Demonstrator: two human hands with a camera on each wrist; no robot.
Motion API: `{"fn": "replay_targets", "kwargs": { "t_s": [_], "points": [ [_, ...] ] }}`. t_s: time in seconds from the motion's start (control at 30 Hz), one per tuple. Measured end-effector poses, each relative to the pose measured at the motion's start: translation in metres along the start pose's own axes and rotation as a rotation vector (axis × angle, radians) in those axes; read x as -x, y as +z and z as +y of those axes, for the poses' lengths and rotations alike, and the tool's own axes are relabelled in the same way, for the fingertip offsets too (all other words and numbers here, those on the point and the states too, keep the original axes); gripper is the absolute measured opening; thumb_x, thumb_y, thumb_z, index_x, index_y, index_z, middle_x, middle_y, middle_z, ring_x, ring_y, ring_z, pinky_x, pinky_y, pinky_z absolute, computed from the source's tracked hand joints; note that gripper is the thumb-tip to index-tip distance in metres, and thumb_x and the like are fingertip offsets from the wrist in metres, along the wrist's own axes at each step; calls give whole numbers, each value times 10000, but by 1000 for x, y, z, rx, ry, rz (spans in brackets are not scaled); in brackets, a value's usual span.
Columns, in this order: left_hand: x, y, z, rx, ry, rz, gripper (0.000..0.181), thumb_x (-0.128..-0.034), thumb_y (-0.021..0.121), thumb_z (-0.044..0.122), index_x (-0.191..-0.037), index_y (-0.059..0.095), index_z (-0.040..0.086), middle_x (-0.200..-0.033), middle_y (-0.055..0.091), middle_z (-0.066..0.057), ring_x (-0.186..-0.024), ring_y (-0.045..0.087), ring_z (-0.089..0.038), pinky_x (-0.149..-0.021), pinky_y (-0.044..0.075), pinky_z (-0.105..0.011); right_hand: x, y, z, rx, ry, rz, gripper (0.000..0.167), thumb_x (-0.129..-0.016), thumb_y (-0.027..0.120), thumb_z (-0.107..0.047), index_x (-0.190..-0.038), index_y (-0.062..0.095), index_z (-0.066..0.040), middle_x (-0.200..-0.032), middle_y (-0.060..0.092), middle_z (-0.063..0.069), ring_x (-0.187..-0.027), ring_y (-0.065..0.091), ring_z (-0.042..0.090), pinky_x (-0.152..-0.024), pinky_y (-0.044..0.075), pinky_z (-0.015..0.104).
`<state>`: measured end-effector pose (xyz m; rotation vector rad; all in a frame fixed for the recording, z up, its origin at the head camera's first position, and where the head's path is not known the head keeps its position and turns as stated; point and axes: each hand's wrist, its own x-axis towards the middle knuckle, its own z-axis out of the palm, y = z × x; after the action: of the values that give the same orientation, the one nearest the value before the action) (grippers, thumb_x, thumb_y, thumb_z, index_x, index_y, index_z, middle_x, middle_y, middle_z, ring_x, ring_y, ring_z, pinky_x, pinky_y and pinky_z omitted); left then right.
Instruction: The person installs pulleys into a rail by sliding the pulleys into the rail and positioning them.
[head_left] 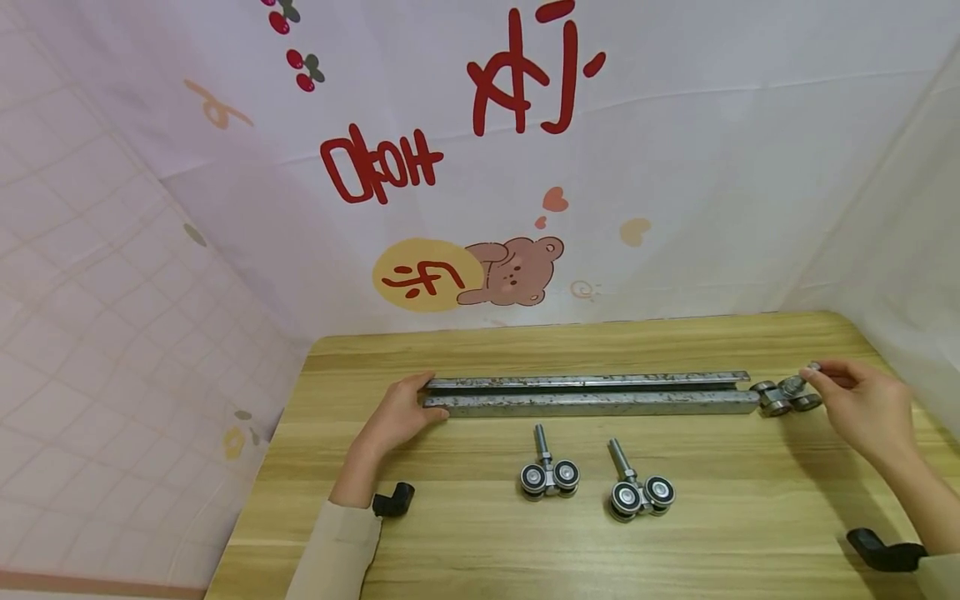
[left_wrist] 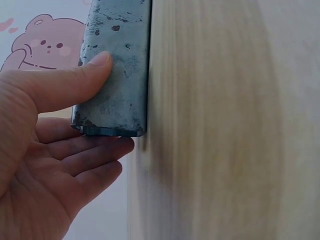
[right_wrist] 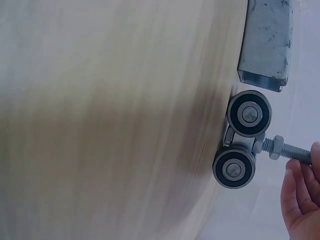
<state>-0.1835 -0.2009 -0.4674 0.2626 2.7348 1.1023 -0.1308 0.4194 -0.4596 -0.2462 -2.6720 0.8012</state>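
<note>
A worn steel channel rail (head_left: pixel 592 405) lies across the wooden table with its slot facing up. My left hand (head_left: pixel 401 412) holds its left end, thumb on the near wall and fingers at the far side; the left wrist view shows the thumb on the rail (left_wrist: pixel 117 85). At the other end, my right hand (head_left: pixel 870 408) pinches the threaded bolt of a roller trolley (head_left: pixel 787 396). The trolley's wheels (right_wrist: pixel 249 114) stand just outside the rail's opening in the right wrist view, with a small gap between. The bolt (right_wrist: pixel 292 152) points upward from the table.
Two more roller trolleys rest on the table in front of the rail, one near the middle (head_left: pixel 550 477) and one to its right (head_left: pixel 642 495), bolts pointing away. A printed cloth (head_left: pixel 675 208) hangs behind the table (head_left: pixel 480 542). Black wrist pieces show by both sleeves.
</note>
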Motion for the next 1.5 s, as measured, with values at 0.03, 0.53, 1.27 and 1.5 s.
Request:
{"fn": "replay_targets", "kwargs": {
  "t_s": [0.03, 0.53, 1.27, 1.5],
  "points": [
    [0, 0, 0, 3, 0, 0, 777, -921, 840, 175, -1553, 451, -54, -1548, 499, -238, -1397, 515, -397, -1106, 472, -552, 0, 1, -1, 2, 2, 7, 395, -1040, 690, -210, -1212, 677, 146, -987, 712, 330, -622, 443, -150, -487, 405, 175],
    [1, 1, -1, 31, -3, -1, 775, -920, 840, 169, -1551, 452, -56, -1546, 499, -238, -1373, 545, -382, -1084, 496, -536, -5, 4, -7, -62, -49, 106, 290, -998, 737, -142, -1116, 733, 123, -726, 495, -412, -616, 436, -244, -485, 401, 131],
    [1, 1, -2, 24, 0, 4, 785, -915, 845, 168, -1549, 448, -67, -1545, 497, -249, -1407, 505, -397, -1104, 475, -546, -4, 7, -16, -154, -23, 58, 340, -1012, 717, -165, -1151, 714, 145, -756, 467, -494, -645, 487, -234, -511, 436, 103],
    [0, 0, -1, 22, -3, 9, 776, -911, 849, 171, -1542, 463, -63, -1543, 502, -246, -1444, 459, -400, -1137, 442, -550, -2, 10, -19, -176, -19, 46, 349, -1012, 722, -179, -1146, 711, 144, -770, 486, -483, -651, 504, -228, -517, 444, 99]
  ]
}}
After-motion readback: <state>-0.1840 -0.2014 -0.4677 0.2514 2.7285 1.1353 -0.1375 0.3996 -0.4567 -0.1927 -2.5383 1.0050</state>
